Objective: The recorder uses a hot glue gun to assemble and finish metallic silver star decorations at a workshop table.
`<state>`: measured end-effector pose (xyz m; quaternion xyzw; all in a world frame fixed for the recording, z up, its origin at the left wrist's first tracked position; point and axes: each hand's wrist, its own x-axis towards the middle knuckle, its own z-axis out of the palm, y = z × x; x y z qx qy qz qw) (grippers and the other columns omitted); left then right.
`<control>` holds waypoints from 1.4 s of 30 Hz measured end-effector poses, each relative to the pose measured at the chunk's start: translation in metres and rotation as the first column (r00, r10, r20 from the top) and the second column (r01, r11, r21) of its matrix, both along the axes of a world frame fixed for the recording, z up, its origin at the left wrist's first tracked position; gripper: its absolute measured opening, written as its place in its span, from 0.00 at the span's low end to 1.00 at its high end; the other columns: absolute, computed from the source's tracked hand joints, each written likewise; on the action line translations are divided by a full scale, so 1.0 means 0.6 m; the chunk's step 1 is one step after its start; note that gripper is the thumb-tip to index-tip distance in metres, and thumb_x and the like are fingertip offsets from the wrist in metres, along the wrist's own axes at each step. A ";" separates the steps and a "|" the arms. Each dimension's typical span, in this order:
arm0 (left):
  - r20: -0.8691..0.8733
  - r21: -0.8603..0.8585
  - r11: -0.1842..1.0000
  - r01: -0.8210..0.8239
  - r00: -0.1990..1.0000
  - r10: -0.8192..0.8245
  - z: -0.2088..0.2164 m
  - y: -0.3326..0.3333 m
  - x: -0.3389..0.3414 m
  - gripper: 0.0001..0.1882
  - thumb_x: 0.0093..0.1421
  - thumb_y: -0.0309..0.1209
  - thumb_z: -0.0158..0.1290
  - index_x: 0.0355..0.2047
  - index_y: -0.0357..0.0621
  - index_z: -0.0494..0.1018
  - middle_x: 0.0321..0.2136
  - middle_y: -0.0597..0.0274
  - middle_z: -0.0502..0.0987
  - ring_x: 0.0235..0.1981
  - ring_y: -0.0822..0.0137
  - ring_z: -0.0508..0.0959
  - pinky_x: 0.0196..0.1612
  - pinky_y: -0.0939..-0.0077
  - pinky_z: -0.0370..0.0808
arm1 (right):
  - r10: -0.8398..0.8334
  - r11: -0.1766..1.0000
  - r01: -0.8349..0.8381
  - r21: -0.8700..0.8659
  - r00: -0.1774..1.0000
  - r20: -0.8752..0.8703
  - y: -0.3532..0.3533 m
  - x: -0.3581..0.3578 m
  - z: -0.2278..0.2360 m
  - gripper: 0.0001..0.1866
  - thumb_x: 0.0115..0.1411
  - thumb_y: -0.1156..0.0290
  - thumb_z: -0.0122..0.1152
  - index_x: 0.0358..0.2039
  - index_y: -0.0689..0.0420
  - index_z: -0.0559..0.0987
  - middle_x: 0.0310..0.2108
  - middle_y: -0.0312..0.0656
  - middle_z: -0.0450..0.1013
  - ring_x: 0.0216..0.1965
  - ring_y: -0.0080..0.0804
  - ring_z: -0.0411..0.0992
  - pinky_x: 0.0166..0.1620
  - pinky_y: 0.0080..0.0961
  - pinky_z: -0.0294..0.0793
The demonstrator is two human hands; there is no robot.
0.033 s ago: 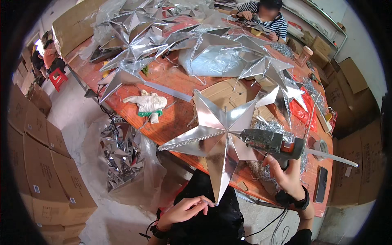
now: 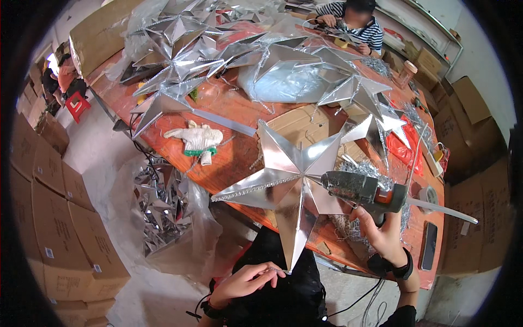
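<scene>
A large silver five-pointed star (image 2: 289,188) stands out over the table's near edge, one point downward. Silver beaded trim runs along the ridge of its left arm. At the lower tip, my left hand (image 2: 248,282) is closed with its fingertips pinching the star. My right hand (image 2: 385,234) grips a dark green glue gun (image 2: 351,187) by the handle. The gun's nozzle points left and meets the star near its centre. A long pale glue stick (image 2: 444,210) sticks out of the gun's back.
Several silver stars (image 2: 177,62) cover the far table (image 2: 185,158). A white glove (image 2: 199,139) lies left, a phone (image 2: 429,246) right. A bag of silver pieces (image 2: 163,210) stands on the floor by stacked cartons (image 2: 60,234). Another person (image 2: 373,35) works at the far side.
</scene>
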<state>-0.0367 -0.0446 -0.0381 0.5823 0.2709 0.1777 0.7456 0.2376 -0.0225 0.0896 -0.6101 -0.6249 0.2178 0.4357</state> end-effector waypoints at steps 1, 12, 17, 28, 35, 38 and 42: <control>0.010 0.009 1.000 0.003 1.000 -0.003 -0.002 0.001 -0.001 0.12 0.66 0.31 0.40 0.44 0.42 0.70 0.24 0.69 0.72 0.21 0.82 0.64 0.24 0.87 0.62 | -0.009 1.000 0.008 -0.015 1.000 -0.028 0.000 -0.001 0.000 0.10 0.52 0.71 0.63 0.32 0.63 0.78 0.21 0.41 0.76 0.23 0.26 0.74 0.28 0.21 0.71; 0.012 0.015 1.000 -0.028 1.000 0.027 -0.012 -0.001 -0.005 0.11 0.66 0.30 0.40 0.44 0.42 0.69 0.26 0.68 0.73 0.23 0.82 0.66 0.24 0.88 0.63 | 0.012 0.998 -0.013 -0.063 1.000 -0.014 0.008 -0.005 0.008 0.11 0.52 0.70 0.63 0.32 0.64 0.78 0.22 0.43 0.76 0.22 0.26 0.73 0.27 0.22 0.70; 0.006 0.032 0.999 -0.018 1.000 0.018 -0.007 0.003 -0.008 0.11 0.66 0.30 0.40 0.44 0.42 0.69 0.26 0.68 0.73 0.23 0.82 0.67 0.25 0.88 0.64 | 0.012 1.000 -0.013 -0.026 0.999 -0.030 0.011 -0.009 0.010 0.12 0.52 0.70 0.64 0.33 0.65 0.77 0.21 0.44 0.75 0.21 0.26 0.72 0.26 0.22 0.70; -0.121 0.238 0.971 -0.033 0.991 0.064 0.097 -0.033 -0.068 0.06 0.59 0.26 0.50 0.30 0.37 0.74 0.22 0.62 0.74 0.23 0.71 0.74 0.28 0.80 0.68 | -0.394 0.918 0.395 0.030 0.918 -0.039 -0.046 0.085 0.017 0.10 0.59 0.71 0.56 0.38 0.63 0.74 0.30 0.36 0.74 0.31 0.20 0.69 0.36 0.17 0.67; 0.051 0.441 0.865 0.238 0.956 -0.289 0.158 -0.006 -0.045 0.05 0.55 0.28 0.56 0.29 0.40 0.78 0.19 0.64 0.74 0.19 0.68 0.71 0.24 0.78 0.65 | -0.688 0.724 0.688 0.058 0.726 -0.021 -0.135 0.303 -0.046 0.12 0.60 0.64 0.55 0.35 0.61 0.73 0.25 0.28 0.63 0.24 0.13 0.56 0.25 0.13 0.56; 0.200 0.497 0.847 0.190 0.925 -0.324 0.150 -0.009 -0.018 0.06 0.54 0.29 0.56 0.27 0.40 0.76 0.22 0.61 0.76 0.23 0.65 0.76 0.26 0.75 0.71 | -0.708 0.703 0.704 -0.106 0.706 -0.008 -0.175 0.365 -0.071 0.13 0.59 0.63 0.57 0.34 0.62 0.73 0.24 0.28 0.63 0.23 0.12 0.57 0.25 0.13 0.56; 0.197 0.564 0.801 0.202 0.909 -0.368 0.138 -0.021 -0.002 0.06 0.56 0.30 0.54 0.28 0.39 0.75 0.26 0.60 0.77 0.27 0.62 0.77 0.31 0.76 0.74 | -0.722 0.659 0.709 -0.252 0.690 0.054 -0.192 0.372 -0.076 0.17 0.59 0.59 0.56 0.25 0.62 0.73 0.18 0.26 0.60 0.19 0.13 0.53 0.21 0.15 0.50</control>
